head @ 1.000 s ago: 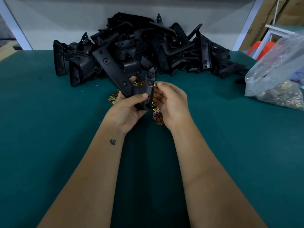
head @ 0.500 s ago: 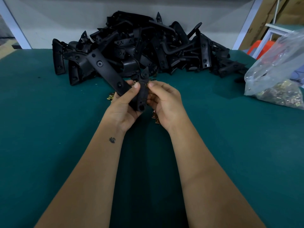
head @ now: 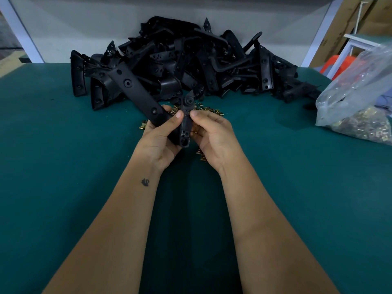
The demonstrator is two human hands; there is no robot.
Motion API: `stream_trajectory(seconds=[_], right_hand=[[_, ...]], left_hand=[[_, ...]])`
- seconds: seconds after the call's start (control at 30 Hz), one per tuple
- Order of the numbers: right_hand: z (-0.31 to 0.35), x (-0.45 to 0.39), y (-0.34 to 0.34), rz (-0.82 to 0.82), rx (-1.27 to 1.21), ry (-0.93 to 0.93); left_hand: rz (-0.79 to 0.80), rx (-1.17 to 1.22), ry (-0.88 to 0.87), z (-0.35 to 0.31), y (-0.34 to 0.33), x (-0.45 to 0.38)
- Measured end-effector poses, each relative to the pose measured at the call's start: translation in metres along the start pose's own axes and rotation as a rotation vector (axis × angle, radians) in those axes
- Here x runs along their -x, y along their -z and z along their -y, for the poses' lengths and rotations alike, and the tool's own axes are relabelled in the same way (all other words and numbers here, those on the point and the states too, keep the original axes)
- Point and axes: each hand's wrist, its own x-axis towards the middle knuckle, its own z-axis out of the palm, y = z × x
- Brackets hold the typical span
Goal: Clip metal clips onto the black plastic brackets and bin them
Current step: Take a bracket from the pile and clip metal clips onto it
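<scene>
the left hand (head: 158, 141) is wrapped round the elbow of a black bracket (head: 148, 107), thumb laid across its near face, with the long arm of the part slanting up and away to the far left. the right hand (head: 212, 136) pinches the short upright arm of the same bracket from the right, thumb tip against its edge; whether a clip sits under those fingers cannot be told. just beyond and under the hands, loose metal clips (head: 203, 109) lie scattered on the green table (head: 63, 166). farther off is the heap of brackets (head: 191, 64), and to the far right a clear bag of clips (head: 360, 119).

the step looks like seating a clip on the short arm. to do it well, i would keep the left grip firm so the part cannot twist, line the clip square with the slot, and press straight along the arm until it sits flush. no bin is in view.
</scene>
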Motion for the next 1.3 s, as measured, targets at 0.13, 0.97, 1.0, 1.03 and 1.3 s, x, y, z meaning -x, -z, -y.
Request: stream_trajectory(seconds=[0.13,0.97,1.0,1.03,1.3], right_hand=[[-0.001,0.000,-0.002,0.025,0.007,0.027],[-0.031,0.000,-0.023,-0.184,1.290,0.370],[-0.034,-0.001,-0.023,-0.142,1.432,0.365],[-0.036,-0.002,-0.023,-0.116,1.551,0.365],[-0.037,-0.006,-0.023,-0.161,1.542,0.395]], left_hand=[[-0.001,0.010,0.004,0.000,-0.001,0.000],[-0.428,0.344,-0.189,-0.022,0.018,-0.012],[-0.423,0.336,-0.183,-0.022,0.019,-0.012],[-0.420,0.323,-0.178,-0.021,0.019,-0.013],[-0.423,0.267,-0.178,-0.018,0.021,-0.017]])
